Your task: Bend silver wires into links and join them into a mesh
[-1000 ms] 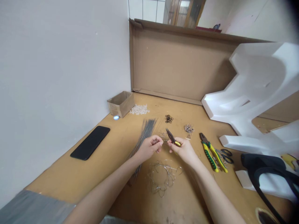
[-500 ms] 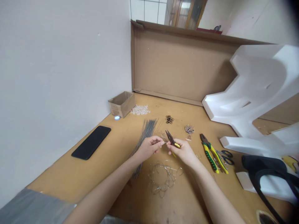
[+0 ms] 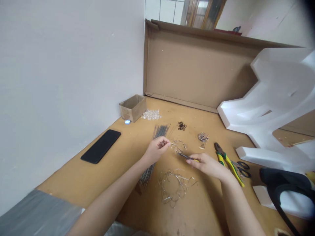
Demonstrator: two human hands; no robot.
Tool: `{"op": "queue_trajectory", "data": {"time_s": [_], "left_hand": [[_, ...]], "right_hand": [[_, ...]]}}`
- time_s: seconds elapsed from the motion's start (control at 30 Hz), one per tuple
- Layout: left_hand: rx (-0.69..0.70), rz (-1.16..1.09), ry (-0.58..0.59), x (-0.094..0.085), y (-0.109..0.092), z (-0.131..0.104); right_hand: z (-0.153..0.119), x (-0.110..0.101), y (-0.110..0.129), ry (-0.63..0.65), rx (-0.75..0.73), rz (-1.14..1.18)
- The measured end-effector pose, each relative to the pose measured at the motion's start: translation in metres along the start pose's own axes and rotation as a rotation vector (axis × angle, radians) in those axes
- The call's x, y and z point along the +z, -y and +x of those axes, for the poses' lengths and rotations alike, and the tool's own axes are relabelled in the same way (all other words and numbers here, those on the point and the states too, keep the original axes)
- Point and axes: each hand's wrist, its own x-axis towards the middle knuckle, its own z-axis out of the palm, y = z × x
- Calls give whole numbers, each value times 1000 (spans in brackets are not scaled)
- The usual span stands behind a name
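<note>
Thin wire (image 3: 172, 144) in the left hand (image 3: 157, 148), needle-nose pliers (image 3: 184, 156) in the right hand (image 3: 207, 164), above the worktop (image 3: 130, 150).
The left hand's grip pinches the thin wire between thumb and fingers, over a bundle of grey wires (image 3: 161, 130). The right hand's grip is wrapped around the pliers, whose slim tips point left, just beside a small wire cluster (image 3: 175, 147). Nearer the person, a larger tangle of wire loops (image 3: 182, 189) lies on the worktop.

Right hand (image 3: 206, 163) now farther from left hand (image 3: 156, 149)
</note>
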Motion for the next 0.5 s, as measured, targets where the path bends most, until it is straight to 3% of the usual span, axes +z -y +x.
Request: {"op": "queue_trajectory", "data": {"time_s": [0.5], "left_hand": [[-7, -22, 17, 2, 3, -1]], "right_hand": [[1, 7, 8, -32, 33, -42]]}}
